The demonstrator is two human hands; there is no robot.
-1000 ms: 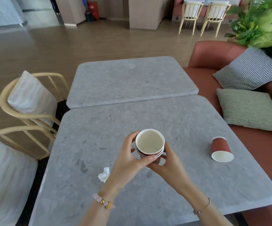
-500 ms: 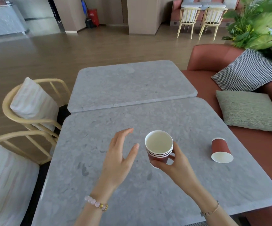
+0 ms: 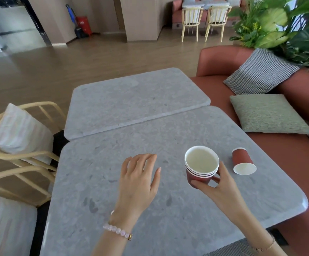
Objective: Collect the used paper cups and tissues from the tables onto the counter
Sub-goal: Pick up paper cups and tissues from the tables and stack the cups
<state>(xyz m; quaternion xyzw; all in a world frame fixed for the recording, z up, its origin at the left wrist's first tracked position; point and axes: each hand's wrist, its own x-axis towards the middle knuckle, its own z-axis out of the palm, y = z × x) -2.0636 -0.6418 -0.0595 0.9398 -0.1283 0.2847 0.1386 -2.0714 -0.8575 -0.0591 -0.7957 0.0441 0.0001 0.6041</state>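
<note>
Two grey stone tables are set end to end. The near table (image 3: 98,182) lies under the grip and the far table (image 3: 135,100) lies beyond it. Well left of the grip, past the table edge, pale wooden chairs (image 3: 20,156) are noted, one with a striped cushion (image 3: 20,132) propped against its back.

Left of the grip, the left hand (image 3: 139,180) is held palm down over the near table, with fingers spread and relaxed and nothing grasped. Whether the fingertips touch the stone cannot be told. A pink bead bracelet (image 3: 115,230) is worn at that wrist. A white scrap (image 3: 112,212) shows at the wrist's left edge, mostly hidden, and what it is cannot be told.

At the grip, a stack of red paper cups (image 3: 201,164) is held upright by the right hand (image 3: 222,189). The cups are nested, and at least three white rims are counted. The thumb is laid across the near wall, low on the stack, and the fingers are curled round the far side. The stack's base is hidden by the hand.

Just right of the grip and not touching it, a single red cup (image 3: 243,161) lies on its side on the same table, its mouth turned toward the near edge.

Further right, a terracotta sofa (image 3: 288,172) runs along the tables. A green-grey pillow (image 3: 268,113) and a checked pillow (image 3: 261,71) rest on it. A leafy plant (image 3: 288,24) stands beyond.
</note>
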